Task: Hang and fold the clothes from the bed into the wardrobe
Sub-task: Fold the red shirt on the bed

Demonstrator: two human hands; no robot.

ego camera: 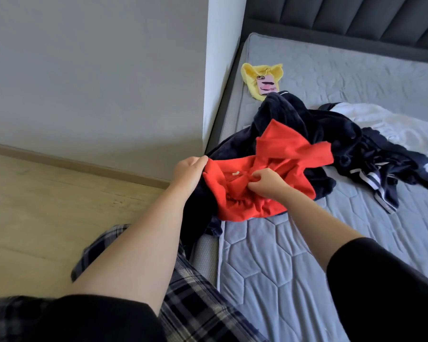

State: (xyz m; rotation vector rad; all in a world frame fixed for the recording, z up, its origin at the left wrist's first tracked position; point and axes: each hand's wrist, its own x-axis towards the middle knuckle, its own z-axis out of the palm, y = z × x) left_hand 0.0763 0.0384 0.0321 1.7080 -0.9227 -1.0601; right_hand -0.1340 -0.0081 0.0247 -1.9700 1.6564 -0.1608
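1. The red garment lies bunched on the dark navy clothes at the bed edge.
2. Left hand pinches its left edge; right hand clutches a fold mid-cloth.
3. It looks soft, light and limp — better held at the shoulders or neckline.

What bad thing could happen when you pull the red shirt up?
The red shirt lies on the dark robe, and the left hand seems to pinch both at the bed's edge, so the robe may get dragged off onto the floor. The robe also reaches the yellow cloth under the phone, so a hard tug might shift the phone.
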